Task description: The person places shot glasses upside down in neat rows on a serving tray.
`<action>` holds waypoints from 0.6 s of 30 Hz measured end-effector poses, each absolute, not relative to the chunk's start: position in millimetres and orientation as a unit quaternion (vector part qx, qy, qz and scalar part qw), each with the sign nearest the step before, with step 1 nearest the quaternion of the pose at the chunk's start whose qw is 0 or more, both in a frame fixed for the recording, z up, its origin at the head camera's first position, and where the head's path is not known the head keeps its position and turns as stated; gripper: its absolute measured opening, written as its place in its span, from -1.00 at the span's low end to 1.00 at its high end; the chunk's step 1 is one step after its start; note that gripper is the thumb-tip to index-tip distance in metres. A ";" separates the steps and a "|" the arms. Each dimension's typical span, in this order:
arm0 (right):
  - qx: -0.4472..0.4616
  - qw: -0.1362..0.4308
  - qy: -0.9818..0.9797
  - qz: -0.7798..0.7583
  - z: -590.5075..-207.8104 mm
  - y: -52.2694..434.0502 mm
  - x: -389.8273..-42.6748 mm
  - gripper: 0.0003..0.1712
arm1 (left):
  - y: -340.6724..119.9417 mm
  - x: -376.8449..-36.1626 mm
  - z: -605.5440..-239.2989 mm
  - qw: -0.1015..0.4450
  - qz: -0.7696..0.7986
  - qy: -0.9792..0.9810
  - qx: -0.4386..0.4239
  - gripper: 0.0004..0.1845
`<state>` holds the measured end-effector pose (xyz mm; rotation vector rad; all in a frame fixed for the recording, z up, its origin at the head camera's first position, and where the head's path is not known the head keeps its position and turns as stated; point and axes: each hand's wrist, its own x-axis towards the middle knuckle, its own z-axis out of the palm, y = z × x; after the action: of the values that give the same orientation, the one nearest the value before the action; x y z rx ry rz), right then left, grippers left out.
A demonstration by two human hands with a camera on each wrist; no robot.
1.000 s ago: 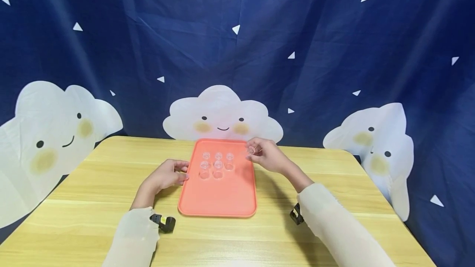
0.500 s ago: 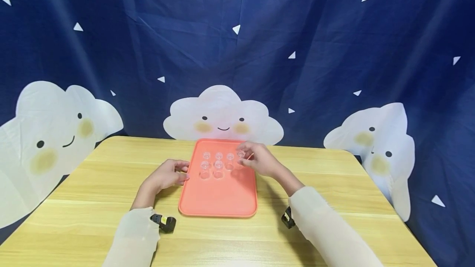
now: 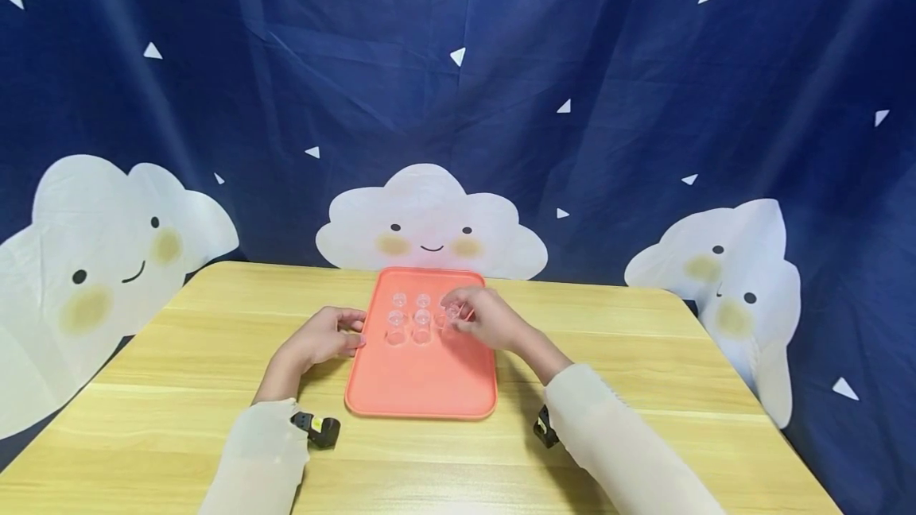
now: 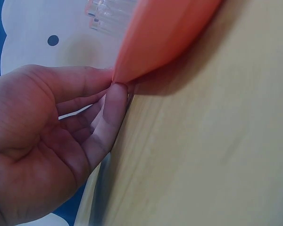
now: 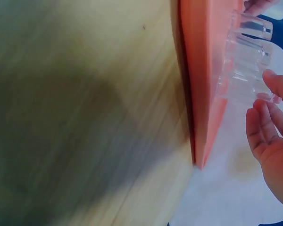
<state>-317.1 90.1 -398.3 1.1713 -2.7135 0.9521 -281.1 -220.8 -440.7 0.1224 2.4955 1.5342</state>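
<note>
My right hand [image 3: 487,319] is above the right end of the rows on the coral tray [image 3: 422,388]. It pinches a small clear cup [image 3: 452,311] between thumb and fingers. Several small clear cups [image 3: 396,327] stand upright in two rows on the tray's back half. Fingers hide part of the right end of the rows. In the right wrist view, clear cylinders [image 5: 247,63] stand close beside my fingertips. My left hand [image 3: 322,336] touches the tray's left edge with thumb and forefinger, its other fingers loosely bent, as the left wrist view shows.
A light wooden table [image 3: 215,356] lies under the tray, stretching out on both sides. Behind it hangs a dark blue cloth [image 3: 444,62] with white clouds. A small black wrist camera [image 3: 322,429] sits at the left cuff, another [image 3: 545,426] at the right.
My right hand has moved left and slightly nearer, carrying the small clear cup from the tray's right rim to the right end of the rows. My left hand stays at the left edge.
</note>
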 end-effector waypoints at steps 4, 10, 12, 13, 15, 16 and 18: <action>0.378 0.007 -0.879 0.291 -399.9 88.3 -316.3 -0.63 | -220.0 -281.1 -439.9 0.105 0.521 0.846 0.043 -0.47; 0.385 0.018 -0.884 0.264 -403.8 86.9 -316.1 -0.61 | -220.4 -282.0 -440.9 0.105 0.525 0.843 0.050 -0.47; 0.387 0.022 -0.885 0.257 -405.1 86.7 -316.4 -0.60 | -220.6 -282.1 -440.7 0.106 0.525 0.843 0.052 -0.47; 0.387 0.021 -0.885 0.257 -405.4 86.7 -316.5 -0.60 | -220.7 -282.0 -440.5 0.106 0.525 0.843 0.052 -0.46; 0.387 0.020 -0.883 0.263 -405.5 86.9 -316.4 -0.60 | -220.7 -281.6 -440.0 0.107 0.526 0.842 0.051 -0.46; 0.388 0.021 -0.881 0.269 -405.5 87.3 -316.2 -0.61 | -220.9 -281.4 -439.7 0.106 0.525 0.843 0.053 -0.46; 0.387 0.021 -0.878 0.280 -405.2 88.1 -315.9 -0.64 | -221.4 -281.0 -439.3 0.106 0.524 0.843 0.057 -0.45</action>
<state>-315.9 88.1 -405.2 1.2013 -2.7220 0.8694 -281.0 -221.4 -439.3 0.1681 2.4838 1.5433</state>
